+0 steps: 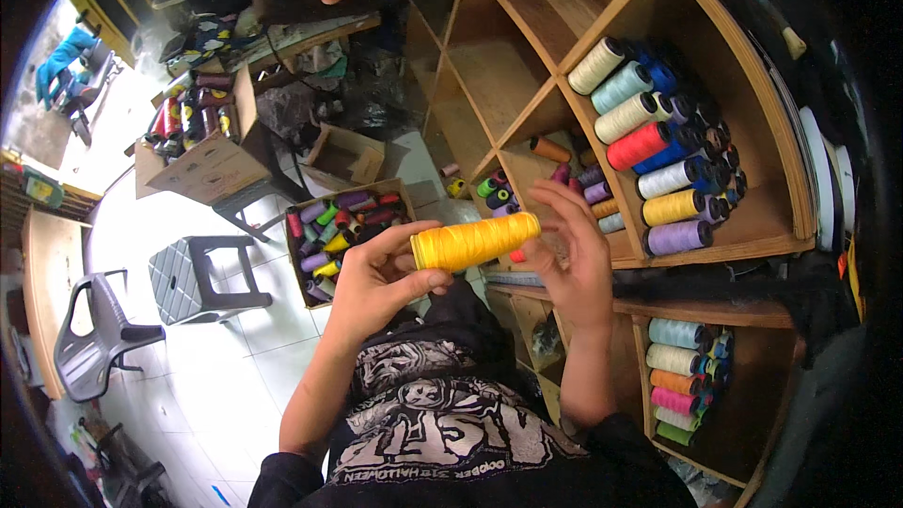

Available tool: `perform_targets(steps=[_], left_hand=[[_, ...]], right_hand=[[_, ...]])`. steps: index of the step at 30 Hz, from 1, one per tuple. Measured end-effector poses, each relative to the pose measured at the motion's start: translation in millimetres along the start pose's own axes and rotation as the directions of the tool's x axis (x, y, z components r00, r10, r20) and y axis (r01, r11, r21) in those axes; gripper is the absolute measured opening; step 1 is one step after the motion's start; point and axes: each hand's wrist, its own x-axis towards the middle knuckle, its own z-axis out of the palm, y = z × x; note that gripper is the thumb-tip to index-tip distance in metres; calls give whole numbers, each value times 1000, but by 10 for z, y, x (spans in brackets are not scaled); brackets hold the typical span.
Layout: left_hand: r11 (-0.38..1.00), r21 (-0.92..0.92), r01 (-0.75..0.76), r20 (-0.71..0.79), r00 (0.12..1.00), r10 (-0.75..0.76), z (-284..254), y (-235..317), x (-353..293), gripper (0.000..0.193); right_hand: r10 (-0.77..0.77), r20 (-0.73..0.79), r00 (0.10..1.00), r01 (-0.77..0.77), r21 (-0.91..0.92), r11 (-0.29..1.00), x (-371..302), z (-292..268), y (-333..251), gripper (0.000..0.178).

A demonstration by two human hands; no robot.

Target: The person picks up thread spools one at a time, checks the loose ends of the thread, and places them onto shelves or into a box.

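Note:
A yellow thread spool point(478, 242) lies nearly level in front of my chest, its right end slightly higher. My left hand point(376, 280) is closed around its left end, thumb below and fingers above and behind. At the other end is my right hand point(572, 259), its fingers apart and raised, with the thumb close to the spool's tip. Whether that thumb presses on the spool, I cannot tell. Below my hands, a cardboard box point(299, 275) holds many coloured spools.
A wooden cubby shelf point(555, 85) rises on the right, with stacked thread spools point(632, 146) and more spools point(673, 381) in a lower compartment. To the left are a grey stool point(193, 277), a chair point(99, 334) and an open carton point(202, 169) of spools. A smaller box point(343, 158) stands behind.

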Motion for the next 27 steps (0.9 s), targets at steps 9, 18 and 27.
perform_targets(steps=[9,18,27], left_hand=[[823,465,-326,-176,877,447,69,-79,-188,61],[629,721,-291,-211,773,599,122,-93,-271,59],[557,781,-283,-291,625,725,98,-156,-220,58]], right_hand=[[-373,23,928,362,-306,881,122,374,-253,27],[-386,-44,922,362,-259,895,128,626,-254,12],[-257,127,958,279,-211,937,21,595,-258,12]])
